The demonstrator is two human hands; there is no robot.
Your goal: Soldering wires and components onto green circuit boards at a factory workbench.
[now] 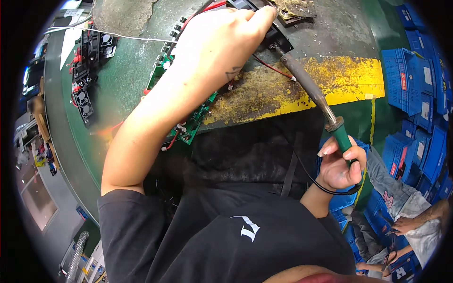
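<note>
My right hand is closed round the green handle of a soldering iron. The iron's metal shaft points up and left, and its far end meets or lies very near a black flat-sided part. Closed on that black part is my left hand, with its thumb over the top edge; most of the fingers are hidden. A thin red and black wire with a small white plug hangs beside it. Under my left forearm lie green circuit boards, partly covered, with short red leads and white connectors.
Small black fans with red wires line the bench's left side. Worn yellow paint marks the bench's front edge. A blackened pad sits at the back. Blue crates are stacked at right, where another person's hands show below.
</note>
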